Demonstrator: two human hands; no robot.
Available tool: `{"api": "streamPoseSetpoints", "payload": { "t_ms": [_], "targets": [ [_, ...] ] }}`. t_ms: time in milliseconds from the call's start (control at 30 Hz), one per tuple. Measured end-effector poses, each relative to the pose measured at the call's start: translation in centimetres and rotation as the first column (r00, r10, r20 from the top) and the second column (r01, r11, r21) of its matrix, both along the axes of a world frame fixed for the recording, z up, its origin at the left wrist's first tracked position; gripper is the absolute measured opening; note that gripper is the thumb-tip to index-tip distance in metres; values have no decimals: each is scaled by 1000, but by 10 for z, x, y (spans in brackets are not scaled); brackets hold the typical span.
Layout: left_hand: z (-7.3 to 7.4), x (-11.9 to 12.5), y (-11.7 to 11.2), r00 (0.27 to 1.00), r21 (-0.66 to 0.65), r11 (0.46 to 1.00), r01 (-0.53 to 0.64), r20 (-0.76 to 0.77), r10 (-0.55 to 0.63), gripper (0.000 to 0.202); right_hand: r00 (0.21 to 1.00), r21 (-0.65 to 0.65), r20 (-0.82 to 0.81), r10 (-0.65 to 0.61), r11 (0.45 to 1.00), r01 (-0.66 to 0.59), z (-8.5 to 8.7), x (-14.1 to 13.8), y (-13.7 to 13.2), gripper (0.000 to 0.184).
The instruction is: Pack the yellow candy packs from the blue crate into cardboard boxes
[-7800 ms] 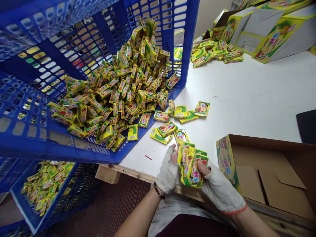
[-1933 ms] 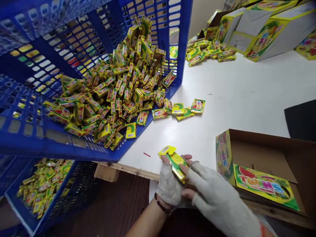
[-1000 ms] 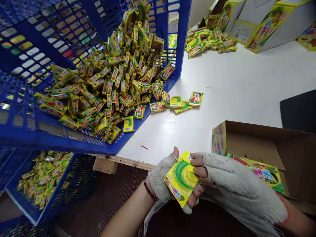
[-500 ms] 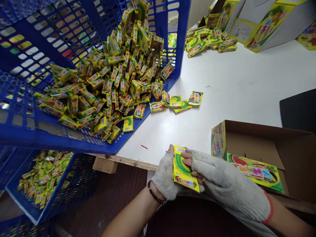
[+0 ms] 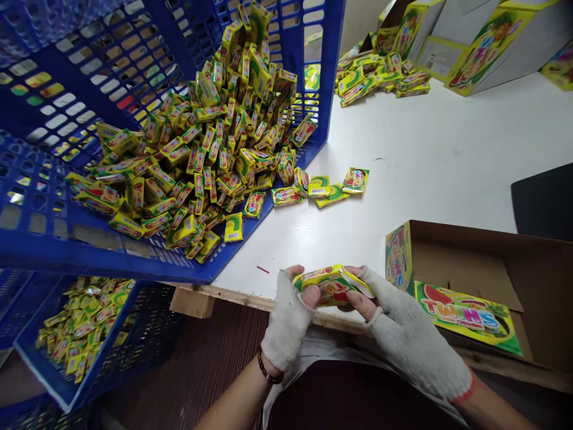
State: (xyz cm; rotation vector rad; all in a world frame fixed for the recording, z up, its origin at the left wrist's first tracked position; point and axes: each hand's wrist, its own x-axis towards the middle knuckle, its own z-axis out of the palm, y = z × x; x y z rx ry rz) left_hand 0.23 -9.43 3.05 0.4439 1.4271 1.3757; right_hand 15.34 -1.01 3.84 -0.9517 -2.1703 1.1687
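Observation:
Between my two hands is a small yellow and green box (image 5: 332, 289) printed with TWINS lettering, held above the table's front edge. My left hand (image 5: 289, 319), in a grey fingerless glove, grips its left end with the thumb on the near face. My right hand (image 5: 405, 331), gloved the same way, pinches the right end, where a flap appears to stand out. To the right sits an open cardboard display carton (image 5: 465, 239) with a TWINS front panel. A large blue crate (image 5: 179, 272) lies tipped on the left, with many small yellow packs (image 5: 201, 161) spilling toward its lip.
Several loose packs (image 5: 320, 186) lie on the white table (image 5: 430, 155) by the crate. More packs (image 5: 380, 74) and upright cartons (image 5: 505, 48) stand at the back. A second blue crate (image 5: 67, 394) of packs is below left. A dark object (image 5: 544, 200) is at the right.
The box has turned from flat and upright to sideways, and now looks opened out and thicker. My left hand has shifted left, and my right hand has moved to the box's right end.

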Motion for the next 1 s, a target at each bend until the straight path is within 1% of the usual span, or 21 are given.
{"api": "streamPoseSetpoints", "payload": {
  "t_ms": [33, 67, 100, 167, 200, 267, 333, 400, 467, 567, 667, 833, 933, 1000],
  "targets": [
    [-1, -2, -5, 982, 19, 1000, 23, -187, -19, 81, 1000, -73, 16, -15, 997, 17, 1, -1, 2, 35],
    [-2, -2, -10, 941, 28, 997, 68, -335, -55, 86, 1000, -125, 20, -12, 992, 14, 1, -2, 3, 36],
    [-4, -2, -13, 894, 21, 993, 120, -438, -99, 88, 1000, -163, 11, -7, 987, 9, 1, -2, 3, 36],
    [-7, 1, -17, 827, -26, 980, 197, -532, -180, 81, 999, -198, -34, -27, 980, 20, 0, -2, 3, 35],
    [-8, 3, -18, 812, -43, 978, 203, -551, -193, 76, 998, -196, -49, -47, 980, 36, -1, 0, 4, 33],
    [-9, 7, -17, 811, -29, 981, 190, -559, -174, 72, 997, -161, -41, -65, 985, 58, 0, 4, 5, 30],
    [-9, 8, -15, 822, 23, 979, 201, -548, -156, 69, 1000, -112, -18, -12, 994, 10, 1, 10, 8, 29],
    [-8, 6, -14, 831, 61, 967, 247, -527, -179, 67, 998, -69, -11, 69, 995, -70, 3, 17, 13, 31],
    [-7, 3, -15, 814, 76, 953, 294, -542, -208, 67, 994, -27, -7, 112, 993, -112, 5, 22, 16, 31],
    [-9, -1, -16, 731, 79, 941, 328, -652, -200, 70, 996, 20, 23, 90, 996, -90, 6, 24, 17, 30],
    [-14, -2, -18, 644, 80, 942, 325, -748, -159, 74, 998, 41, 13, 60, 997, -60, 6, 20, 14, 29],
    [-23, 0, -20, 571, 140, 936, 322, -817, -74, 77, 1000, 1, -12, 24, 1000, -24, 9, 19, 11, 28],
    [-26, 0, -21, 524, 158, 930, 331, -851, -42, 75, 1000, -51, -26, 11, 999, -12, 10, 19, 12, 28],
    [-27, -1, -21, 507, 168, 922, 348, -861, -34, 75, 999, -59, -51, -15, 998, 12, 9, 17, 14, 25]
  ]
}}
